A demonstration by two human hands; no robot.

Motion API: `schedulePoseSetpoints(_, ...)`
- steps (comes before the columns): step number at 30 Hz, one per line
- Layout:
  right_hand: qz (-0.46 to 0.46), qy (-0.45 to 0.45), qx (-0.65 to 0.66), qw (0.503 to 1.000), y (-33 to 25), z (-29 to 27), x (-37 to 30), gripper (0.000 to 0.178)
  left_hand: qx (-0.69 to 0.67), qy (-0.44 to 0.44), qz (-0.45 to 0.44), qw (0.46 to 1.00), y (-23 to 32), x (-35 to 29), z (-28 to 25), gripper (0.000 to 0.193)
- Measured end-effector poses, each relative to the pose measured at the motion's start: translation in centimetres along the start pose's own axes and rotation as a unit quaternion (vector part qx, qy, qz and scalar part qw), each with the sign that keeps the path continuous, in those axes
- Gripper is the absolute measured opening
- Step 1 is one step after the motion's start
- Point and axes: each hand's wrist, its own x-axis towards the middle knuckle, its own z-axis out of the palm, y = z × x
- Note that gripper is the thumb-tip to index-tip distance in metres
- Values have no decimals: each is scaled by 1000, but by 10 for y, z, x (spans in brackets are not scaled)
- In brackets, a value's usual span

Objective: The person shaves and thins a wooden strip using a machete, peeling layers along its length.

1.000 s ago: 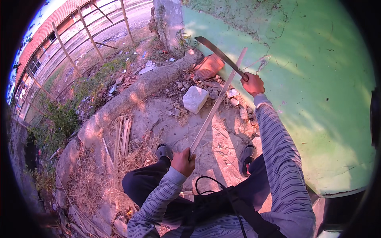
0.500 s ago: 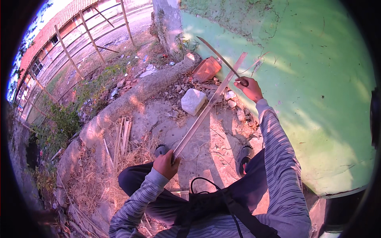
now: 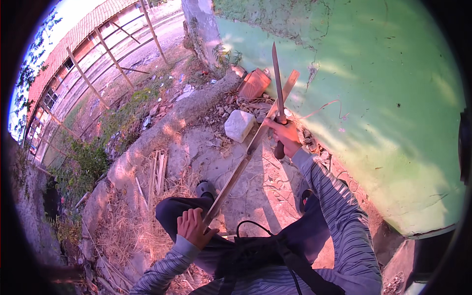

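A long flat slat (image 3: 236, 175), of wood or split bamboo, slants from my lap up toward the green wall. Its near end is in my left hand (image 3: 194, 228), the fingers lying on one edge and the thumb on the other. My right hand (image 3: 287, 133) is closed round the dark handle of a long knife (image 3: 278, 78), like a machete, its blade pointing up and away. The fingertips of that hand reach the slat's edge, and the blade crosses the slat near its far end. Whether blade and slat touch, I cannot tell.
A white stone block (image 3: 240, 125) and an orange brick (image 3: 254, 84) lie beyond the slat. The green wall (image 3: 373, 123) rises close on my right. Thin split sticks (image 3: 158, 172) and dry shavings (image 3: 118, 216) litter the ground at left, inside a low rough kerb (image 3: 142, 142).
My right hand has come nearer and to the left, turning the knife more upright. The left hand has dropped slightly toward my lap, its fingers looser, and the slat's near end has moved with it.
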Motion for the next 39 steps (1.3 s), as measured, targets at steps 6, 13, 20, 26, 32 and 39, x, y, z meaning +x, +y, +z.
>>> schedulePoseSetpoints(6, -19, -20, 47, 998, 15, 9, -17, 29, -159, 207, 46, 964, 58, 93, -32, 87)
schedulePoseSetpoints(13, -38, -32, -14, 999, 23, 16, -15, 31, -320, -32, -31, 946, 65, 184, 70, 55)
schedulePoseSetpoints(20, -168, -30, -410, 896, 36, -20, 14, 52, -339, 52, -12, 939, 51, 195, 113, 45)
schedulePoseSetpoints(26, -217, 9, -487, 846, 60, -39, 27, 43, -362, 6, -20, 932, 38, 200, 114, 43)
schedulePoseSetpoints(32, -181, 30, -579, 794, 49, -33, 34, 38, -382, 17, -30, 923, 35, 197, 122, 41)
schedulePoseSetpoints(39, -235, 20, -609, 757, 51, -18, 37, 26, -375, 27, -8, 927, 26, 203, 136, 32)
